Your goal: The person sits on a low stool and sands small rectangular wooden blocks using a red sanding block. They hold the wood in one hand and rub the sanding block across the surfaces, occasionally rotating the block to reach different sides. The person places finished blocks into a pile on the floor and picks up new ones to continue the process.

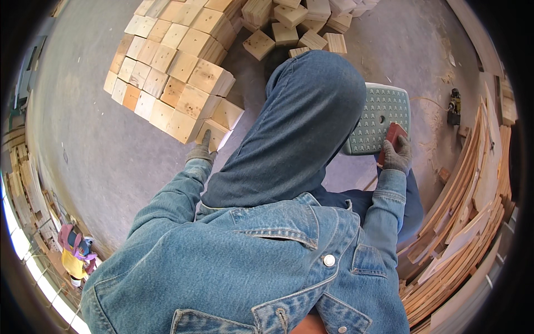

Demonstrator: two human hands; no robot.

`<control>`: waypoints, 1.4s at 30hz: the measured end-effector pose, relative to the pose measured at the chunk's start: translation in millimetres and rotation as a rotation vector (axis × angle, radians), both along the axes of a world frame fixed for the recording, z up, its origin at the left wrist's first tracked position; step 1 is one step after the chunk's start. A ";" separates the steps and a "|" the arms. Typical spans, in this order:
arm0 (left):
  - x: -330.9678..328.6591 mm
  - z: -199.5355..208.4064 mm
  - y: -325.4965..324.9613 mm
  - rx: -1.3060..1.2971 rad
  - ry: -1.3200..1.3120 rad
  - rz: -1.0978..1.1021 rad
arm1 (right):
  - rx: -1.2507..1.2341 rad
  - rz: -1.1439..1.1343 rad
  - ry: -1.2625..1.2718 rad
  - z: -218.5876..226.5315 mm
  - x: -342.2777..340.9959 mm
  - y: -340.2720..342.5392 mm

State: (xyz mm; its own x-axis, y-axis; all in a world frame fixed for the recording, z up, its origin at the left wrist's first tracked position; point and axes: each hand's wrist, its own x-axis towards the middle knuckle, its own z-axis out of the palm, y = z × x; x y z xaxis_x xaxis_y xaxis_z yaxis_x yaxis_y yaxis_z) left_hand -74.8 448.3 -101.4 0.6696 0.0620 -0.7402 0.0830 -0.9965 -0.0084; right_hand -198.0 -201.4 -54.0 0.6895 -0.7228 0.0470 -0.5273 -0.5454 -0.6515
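My left hand (201, 150), in a grey glove, is at the near corner of a stack of pale wooden blocks (181, 67). Its index finger lies along the top of a wooden block (218, 135) at that corner, with the thumb by the near edge. My right hand (398, 157), gloved too, is closed around a flat red-brown block (394, 135). That hand and its block are over the near right edge of a grey-green plastic stool (371, 114) with a studded top. Just what the red-brown block is, I cannot tell.
Loose wooden blocks (286, 33) lie heaped beyond my raised knee (317, 106). A power drill (454, 106) stands on the floor at the right, near wood shavings. Long wooden boards (461, 222) are piled along the right side. Colourful cloths (77, 253) and more timber are at the left rim.
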 end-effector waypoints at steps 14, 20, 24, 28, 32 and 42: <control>-2.5 -10.6 5.6 -0.012 0.010 0.053 | -0.048 -0.006 0.053 14.5 8.1 19.6; 14.7 9.3 -25.2 -0.106 0.007 0.083 | -0.191 0.002 0.121 13.8 5.3 22.2; 44.6 25.7 -62.9 -0.217 -0.048 0.092 | -0.273 0.019 0.211 22.0 6.7 33.2; 85.2 -29.7 -79.1 -0.424 -0.231 0.089 | -0.298 0.030 0.290 26.0 14.4 39.9; 150.5 -39.4 -122.0 -0.454 -0.442 0.062 | -0.277 0.030 0.403 43.2 23.5 49.2; 270.0 20.2 -249.5 -0.225 -0.313 0.183 | -0.377 0.042 0.258 30.5 22.0 50.8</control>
